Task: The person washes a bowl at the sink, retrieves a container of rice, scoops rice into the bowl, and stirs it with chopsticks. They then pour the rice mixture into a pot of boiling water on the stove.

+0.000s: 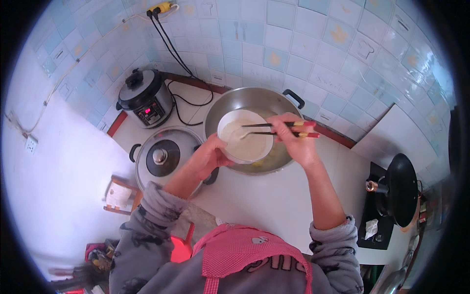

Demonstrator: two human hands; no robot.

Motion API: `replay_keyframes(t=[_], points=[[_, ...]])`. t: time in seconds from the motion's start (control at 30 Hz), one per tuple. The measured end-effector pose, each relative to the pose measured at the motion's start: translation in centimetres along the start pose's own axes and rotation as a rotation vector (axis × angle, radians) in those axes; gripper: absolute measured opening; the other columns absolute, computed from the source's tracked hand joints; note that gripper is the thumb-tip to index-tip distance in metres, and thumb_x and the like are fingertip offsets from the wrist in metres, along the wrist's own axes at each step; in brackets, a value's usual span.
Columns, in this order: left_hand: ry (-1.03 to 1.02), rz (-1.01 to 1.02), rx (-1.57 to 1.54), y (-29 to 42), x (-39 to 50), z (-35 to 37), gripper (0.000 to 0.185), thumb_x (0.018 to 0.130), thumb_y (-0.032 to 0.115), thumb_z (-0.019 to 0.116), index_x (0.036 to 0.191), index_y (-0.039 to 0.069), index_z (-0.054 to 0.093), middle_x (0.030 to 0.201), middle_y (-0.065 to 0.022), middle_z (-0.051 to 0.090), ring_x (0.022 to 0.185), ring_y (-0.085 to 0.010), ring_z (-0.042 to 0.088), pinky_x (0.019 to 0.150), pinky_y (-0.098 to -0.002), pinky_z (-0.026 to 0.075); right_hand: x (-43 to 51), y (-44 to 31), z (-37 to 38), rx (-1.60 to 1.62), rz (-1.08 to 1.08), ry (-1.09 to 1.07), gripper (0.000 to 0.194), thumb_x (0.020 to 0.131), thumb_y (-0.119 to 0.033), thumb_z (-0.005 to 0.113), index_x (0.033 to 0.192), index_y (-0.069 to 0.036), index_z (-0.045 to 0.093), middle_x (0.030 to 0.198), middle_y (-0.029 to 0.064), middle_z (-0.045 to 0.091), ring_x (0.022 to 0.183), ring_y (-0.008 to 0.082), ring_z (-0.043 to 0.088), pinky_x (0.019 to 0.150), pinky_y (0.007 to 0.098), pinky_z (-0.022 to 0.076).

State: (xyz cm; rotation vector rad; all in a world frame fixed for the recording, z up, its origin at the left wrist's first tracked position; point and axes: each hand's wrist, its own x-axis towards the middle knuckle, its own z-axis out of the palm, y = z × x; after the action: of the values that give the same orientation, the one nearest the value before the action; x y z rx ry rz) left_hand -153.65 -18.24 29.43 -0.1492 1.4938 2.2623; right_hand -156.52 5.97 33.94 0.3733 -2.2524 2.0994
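My left hand grips the near left rim of a white bowl, holding it above a large metal pan. Inside the bowl lies a pale, creamy liquid. A pair of black chopsticks with red and gold ends is held in my right hand; their tips are over the liquid, and some pale stuff sits at one tip. Yellowish pieces in shallow liquid show in the pan beneath, partly hidden by the bowl.
An electric pressure cooker with a lit display stands at the back left. In front of it is a lidded pot. Its power cords run to a yellow socket strip. A black wok rests on a cooktop at the right.
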Motion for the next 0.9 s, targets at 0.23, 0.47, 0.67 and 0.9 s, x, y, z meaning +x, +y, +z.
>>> replay_keyframes(t=[0.23,0.47,0.67,0.9], points=[[-0.102,-0.111,0.102,2.6,4.7,-4.0,0.050,0.079,0.027,0.050,0.123,0.004,0.043,0.108,-0.0113,0.058,0.087,-0.0240,0.060,0.081,-0.0347,0.048,3.2,2.1,1.9,0.120,0.065,0.055,0.019,0.088,-0.016,0.059,0.085,0.002,0.066,0.072,0.0046,0.064,0.062,0.0093,0.059,0.051,0.0220,0.0494],[-0.158,-0.295,0.024,2.6,8.6,-4.6,0.046,0.079,0.023,0.046,0.121,0.004,0.048,0.111,-0.0106,0.059,0.093,-0.0233,0.060,0.086,-0.0374,0.047,6.1,4.6,-0.1,0.126,0.165,-0.067,0.023,0.089,-0.020,0.057,0.083,0.000,0.067,0.066,0.0048,0.062,0.051,0.0102,0.055,0.046,0.0214,0.0440],[-0.173,-0.314,-0.057,1.3,10.4,-3.7,0.051,0.077,0.021,0.047,0.125,0.006,0.045,0.117,-0.0123,0.055,0.101,-0.0260,0.057,0.090,-0.0420,0.045,7.1,5.4,-1.6,0.069,0.215,0.063,0.020,0.089,-0.017,0.058,0.082,0.000,0.067,0.070,0.0056,0.063,0.055,0.0103,0.058,0.050,0.0225,0.0475],[-0.212,-0.425,-0.142,-0.2,11.3,-2.9,0.057,0.074,0.021,0.049,0.128,0.006,0.042,0.121,-0.0132,0.052,0.104,-0.0304,0.055,0.088,-0.0450,0.046,7.8,4.3,-2.6,-0.085,0.198,0.048,0.022,0.086,-0.021,0.061,0.082,0.001,0.066,0.074,0.0029,0.064,0.060,0.0080,0.058,0.051,0.0221,0.0483]])
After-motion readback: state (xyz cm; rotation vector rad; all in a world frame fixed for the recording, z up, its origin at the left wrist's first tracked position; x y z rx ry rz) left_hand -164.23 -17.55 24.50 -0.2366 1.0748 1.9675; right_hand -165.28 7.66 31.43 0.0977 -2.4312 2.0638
